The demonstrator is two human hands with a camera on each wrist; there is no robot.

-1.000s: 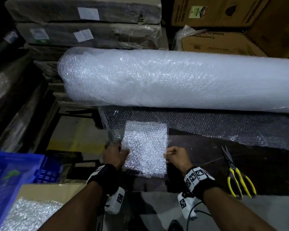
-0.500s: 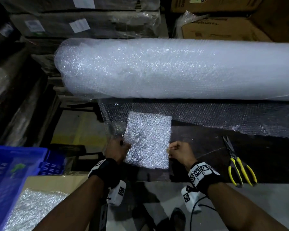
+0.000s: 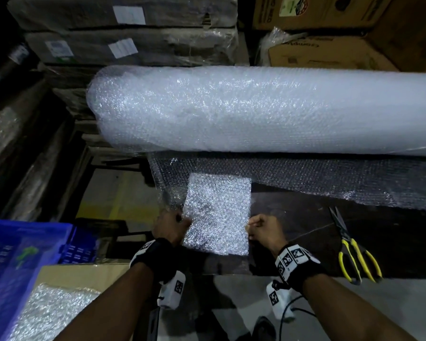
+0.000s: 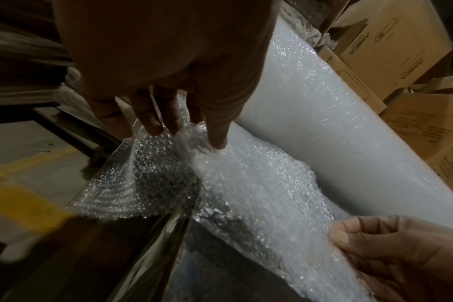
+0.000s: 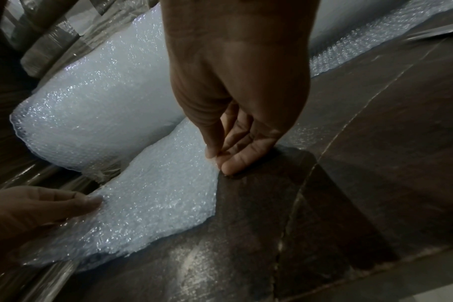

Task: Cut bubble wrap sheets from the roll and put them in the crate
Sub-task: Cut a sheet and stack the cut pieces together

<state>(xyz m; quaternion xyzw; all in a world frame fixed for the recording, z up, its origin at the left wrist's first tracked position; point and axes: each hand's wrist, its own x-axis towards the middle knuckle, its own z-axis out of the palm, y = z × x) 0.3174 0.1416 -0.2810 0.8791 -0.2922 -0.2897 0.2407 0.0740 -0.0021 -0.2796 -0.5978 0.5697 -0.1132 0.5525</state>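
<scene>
Cut sheet (image 3: 217, 215) held center frame w/ long axis running top-to-bottom, near end at lower center, far end overlapping unrolled wrap (image 3: 330, 178). Left hand (image 3: 170, 227) clamped on sheet's left edge, thumb on top, fingers under; right hand (image 3: 263, 230) pinching right edge btwn thumb & fingertips. Roll (image 3: 256, 109) lying left-to-right across upper frame. Blue crate (image 3: 17, 252) lower left; contents unclear. Cardboard box (image 3: 84, 274) beside it w/ bubble wrap inside. Scissors (image 3: 354, 252) flat at right, blades pointing up-frame, bare dark surface (image 3: 293, 217) btwn them & sheet.
</scene>
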